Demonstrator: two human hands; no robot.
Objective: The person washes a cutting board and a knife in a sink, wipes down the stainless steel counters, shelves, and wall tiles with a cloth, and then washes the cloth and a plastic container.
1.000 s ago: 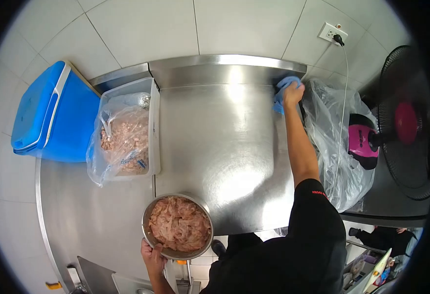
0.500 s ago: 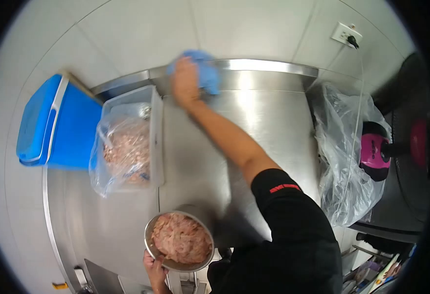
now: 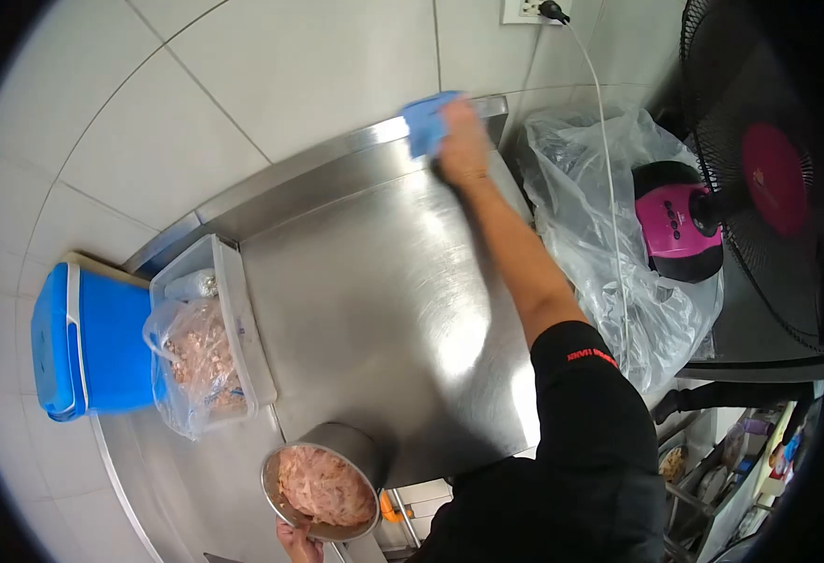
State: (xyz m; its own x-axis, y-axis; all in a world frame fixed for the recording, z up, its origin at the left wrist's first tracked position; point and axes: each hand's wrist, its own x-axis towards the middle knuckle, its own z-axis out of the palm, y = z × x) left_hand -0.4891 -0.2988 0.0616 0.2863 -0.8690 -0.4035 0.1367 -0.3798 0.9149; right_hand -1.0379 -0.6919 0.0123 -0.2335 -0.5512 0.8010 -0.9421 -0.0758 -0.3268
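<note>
My right hand [image 3: 463, 145] presses a blue cloth [image 3: 425, 122] against the raised metal edge at the back of the steel counter [image 3: 355, 291]; motion smears the fingers a little. At the front edge of the counter, my left hand [image 3: 297, 542] grips the rim of a round metal pot [image 3: 367, 448]. The pot is tilted towards me and full of pale pink minced meat [image 3: 323, 486]. Only part of that hand shows below the pot.
To the left stand a clear plastic bin [image 3: 254, 352] holding bagged meat [image 3: 201, 347] and a blue cooler [image 3: 116, 338]. On the right are a crumpled clear plastic bag [image 3: 571, 225], a pink and black fan [image 3: 679, 225] and a white cord [image 3: 609, 178] running to a wall outlet [image 3: 524, 9].
My right hand has slid the cloth rightwards along the back edge, near its right end. The view has turned and shifted right. My left hand still holds the pot.
</note>
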